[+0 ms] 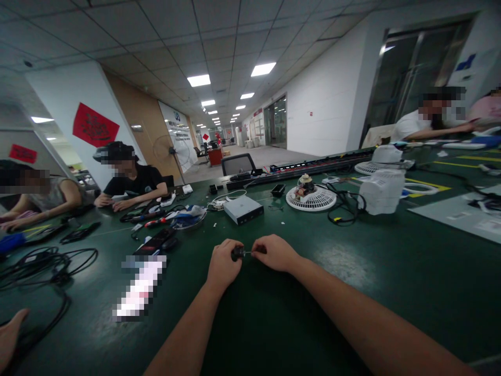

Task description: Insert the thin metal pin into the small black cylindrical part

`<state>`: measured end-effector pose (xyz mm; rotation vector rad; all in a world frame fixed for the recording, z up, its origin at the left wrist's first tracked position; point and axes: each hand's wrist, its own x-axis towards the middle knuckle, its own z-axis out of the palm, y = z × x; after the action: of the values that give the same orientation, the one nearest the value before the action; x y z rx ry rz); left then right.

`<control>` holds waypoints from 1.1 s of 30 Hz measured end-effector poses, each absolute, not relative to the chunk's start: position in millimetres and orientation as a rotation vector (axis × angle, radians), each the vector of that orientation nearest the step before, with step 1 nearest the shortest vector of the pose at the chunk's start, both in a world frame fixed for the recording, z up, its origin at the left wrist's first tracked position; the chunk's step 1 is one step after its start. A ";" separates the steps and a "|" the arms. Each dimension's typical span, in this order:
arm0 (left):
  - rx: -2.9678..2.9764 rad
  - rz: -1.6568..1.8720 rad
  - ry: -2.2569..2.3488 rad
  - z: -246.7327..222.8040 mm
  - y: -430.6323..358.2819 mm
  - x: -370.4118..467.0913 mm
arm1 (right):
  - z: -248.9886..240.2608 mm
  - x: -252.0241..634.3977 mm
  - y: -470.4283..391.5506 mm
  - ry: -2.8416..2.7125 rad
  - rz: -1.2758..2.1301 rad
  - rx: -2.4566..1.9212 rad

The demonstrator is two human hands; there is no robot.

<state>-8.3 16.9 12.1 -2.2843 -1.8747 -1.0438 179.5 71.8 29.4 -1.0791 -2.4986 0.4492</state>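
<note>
Over the green tabletop (266, 324), my left hand (223, 266) is closed around a small dark part (237, 253) that looks like a little motor. A thin metal shaft (248, 253) sticks out of it to the right. The fingertips of my right hand (277, 253) are pinched at the shaft's free end. My fingers cover most of the part, so its exact kind is unclear. Just beyond my hands lies a grey optical disc drive (243, 210).
Behind to the right are a round white fan grille (311, 198) with a motor, black cable and white housing (381, 192). Black cables (43, 266), tools and a blurred-out bright phone-like shape (143, 287) lie left. Another person's hand (11, 334) reaches in lower left; people sit around.
</note>
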 end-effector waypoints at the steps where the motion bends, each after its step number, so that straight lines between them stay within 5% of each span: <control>1: -2.288 -1.046 -1.875 11.9 16.9 -8.3 | 30.3 179.1 71.4 -2.486 0.451 -1.112; 13: -2.312 -1.132 -1.875 10.6 16.3 -7.9 | 30.8 179.4 71.6 -2.481 0.532 -1.125; 28: -2.320 -1.071 -1.859 12.3 15.5 -6.2 | 35.9 175.7 63.9 -2.477 0.247 -1.276; 33: -2.325 -1.033 -1.836 12.0 14.6 -3.4 | 35.4 178.3 66.0 -2.528 0.425 -1.142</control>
<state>-3.4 14.6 12.0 -2.3247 -1.8358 -1.0328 178.3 66.0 35.4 -1.1419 -2.5283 0.4251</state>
